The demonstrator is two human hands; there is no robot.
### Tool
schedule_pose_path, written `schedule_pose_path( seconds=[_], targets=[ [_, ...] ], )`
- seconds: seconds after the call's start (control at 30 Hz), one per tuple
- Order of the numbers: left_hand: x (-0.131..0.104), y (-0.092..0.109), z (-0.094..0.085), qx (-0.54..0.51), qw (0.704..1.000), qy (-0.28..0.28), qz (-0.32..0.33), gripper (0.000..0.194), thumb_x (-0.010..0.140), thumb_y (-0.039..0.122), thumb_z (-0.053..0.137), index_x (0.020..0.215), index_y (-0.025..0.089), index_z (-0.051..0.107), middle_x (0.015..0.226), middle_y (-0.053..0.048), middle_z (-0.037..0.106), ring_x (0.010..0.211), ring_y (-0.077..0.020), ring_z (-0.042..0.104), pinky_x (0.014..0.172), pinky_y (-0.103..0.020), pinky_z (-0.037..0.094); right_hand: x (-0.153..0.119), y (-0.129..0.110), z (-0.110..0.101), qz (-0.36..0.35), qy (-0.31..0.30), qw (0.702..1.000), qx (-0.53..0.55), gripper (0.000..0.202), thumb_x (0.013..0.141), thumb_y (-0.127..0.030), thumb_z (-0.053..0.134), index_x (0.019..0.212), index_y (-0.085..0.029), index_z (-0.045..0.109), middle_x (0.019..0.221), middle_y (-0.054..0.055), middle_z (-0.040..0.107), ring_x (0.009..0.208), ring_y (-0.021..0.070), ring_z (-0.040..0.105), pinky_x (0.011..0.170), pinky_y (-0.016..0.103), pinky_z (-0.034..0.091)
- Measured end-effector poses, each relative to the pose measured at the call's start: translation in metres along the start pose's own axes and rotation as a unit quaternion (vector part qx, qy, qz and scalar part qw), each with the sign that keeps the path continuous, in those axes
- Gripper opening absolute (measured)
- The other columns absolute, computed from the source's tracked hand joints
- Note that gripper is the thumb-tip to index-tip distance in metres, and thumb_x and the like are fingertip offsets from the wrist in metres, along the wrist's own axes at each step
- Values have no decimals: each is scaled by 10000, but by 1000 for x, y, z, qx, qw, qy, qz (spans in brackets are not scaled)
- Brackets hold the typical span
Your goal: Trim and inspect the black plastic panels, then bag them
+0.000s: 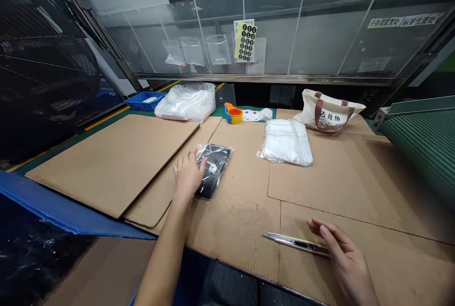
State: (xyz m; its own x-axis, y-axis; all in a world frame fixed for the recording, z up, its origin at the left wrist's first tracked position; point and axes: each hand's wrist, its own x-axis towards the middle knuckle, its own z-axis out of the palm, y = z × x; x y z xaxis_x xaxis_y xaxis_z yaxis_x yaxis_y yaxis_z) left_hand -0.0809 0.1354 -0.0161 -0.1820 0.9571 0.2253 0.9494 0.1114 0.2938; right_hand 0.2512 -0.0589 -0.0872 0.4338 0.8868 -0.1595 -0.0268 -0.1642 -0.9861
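A flat black item in a clear plastic bag (pixel 216 166) lies on the cardboard in the middle. At its left edge is my left hand (pixel 188 173), palm down with fingers apart, the thumb over the bag; whether it presses on it I cannot tell. Nearer to me, a slim silver utility knife (pixel 296 242) lies on the cardboard, its tip pointing left. My right hand (pixel 346 256) is beside the knife's rear end, thumb and fingers parted and loosely curved, not closed around it. That end of the knife is partly hidden by the hand.
A stack of clear plastic bags (pixel 286 142) lies right of centre, near a canvas tote (pixel 329 114). Behind are an orange-and-blue tape dispenser (pixel 233 114), a white plastic bundle (pixel 186 102) and a blue tray (pixel 145 101). A green conveyor belt (pixel 423 130) borders the right; cardboard sheets (pixel 113 159) lie left.
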Motion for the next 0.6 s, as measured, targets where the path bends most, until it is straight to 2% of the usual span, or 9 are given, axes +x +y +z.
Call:
schedule_pose_path(
  seconds=[0.1, 0.17, 0.2, 0.27, 0.33, 0.4, 0.53, 0.6],
  targets=[
    [-8, 12, 1, 63, 995, -58, 48, 725, 866, 606, 467, 1456, 198, 360, 1544, -201, 303, 1367, -418, 333, 1057, -600, 290, 8, 10, -10, -4, 51, 998, -33, 510, 724, -647, 663, 972, -210, 748, 1090, 116, 733, 1108, 310, 649, 1020, 427, 477],
    [-10, 16, 9, 104, 989, -100, 25, 892, 814, 671, 497, 1511, 175, 243, 1569, -266, 183, 1367, -476, 311, 1031, -647, 274, 13, 17, -13, -17, 71, 996, -58, 522, 728, -652, 648, 973, -202, 744, 1108, 118, 726, 1136, 325, 628, 1073, 471, 417],
    [-9, 16, 13, 117, 987, -113, 5, 953, 802, 680, 502, 1526, 149, 182, 1556, -306, 169, 1351, -492, 327, 1017, -652, 280, 15, 20, -13, -22, 72, 995, -69, 523, 728, -653, 644, 966, -198, 745, 1105, 120, 726, 1143, 332, 621, 1087, 483, 399],
    [-9, 15, 19, 127, 984, -123, -25, 998, 803, 672, 492, 1531, 101, 119, 1487, -362, 270, 1298, -494, 398, 984, -627, 320, 17, 24, -14, -28, 65, 994, -82, 523, 730, -654, 634, 957, -196, 746, 1098, 121, 728, 1149, 340, 614, 1093, 495, 388],
    [-8, 14, 22, 127, 984, -116, -32, 971, 807, 653, 486, 1522, 90, 149, 1372, -350, 427, 1236, -474, 461, 952, -583, 359, 17, 25, -13, -33, 58, 994, -86, 518, 737, -652, 626, 959, -199, 746, 1094, 117, 729, 1145, 338, 615, 1089, 496, 393],
    [-8, 14, 20, 131, 986, -101, -28, 942, 803, 642, 485, 1509, 87, 200, 1265, -318, 517, 1186, -458, 493, 930, -551, 375, 16, 26, -13, -40, 56, 994, -90, 510, 746, -647, 619, 961, -202, 745, 1091, 113, 730, 1137, 333, 621, 1080, 490, 405],
    [-6, 18, 17, 139, 989, -58, -11, 912, 808, 634, 459, 1500, 88, 227, 1227, -299, 533, 1150, -439, 501, 911, -527, 373, 16, 25, -13, -63, 58, 991, -103, 493, 760, -636, 613, 940, -199, 750, 1069, 120, 736, 1098, 329, 644, 1029, 463, 464],
    [-4, 19, 19, 140, 988, -63, -13, 908, 806, 628, 466, 1500, 92, 232, 1246, -301, 521, 1160, -441, 492, 908, -527, 372, 16, 25, -13, -71, 58, 990, -108, 490, 768, -631, 608, 942, -196, 751, 1064, 121, 737, 1085, 325, 651, 1013, 450, 480]
  ],
)
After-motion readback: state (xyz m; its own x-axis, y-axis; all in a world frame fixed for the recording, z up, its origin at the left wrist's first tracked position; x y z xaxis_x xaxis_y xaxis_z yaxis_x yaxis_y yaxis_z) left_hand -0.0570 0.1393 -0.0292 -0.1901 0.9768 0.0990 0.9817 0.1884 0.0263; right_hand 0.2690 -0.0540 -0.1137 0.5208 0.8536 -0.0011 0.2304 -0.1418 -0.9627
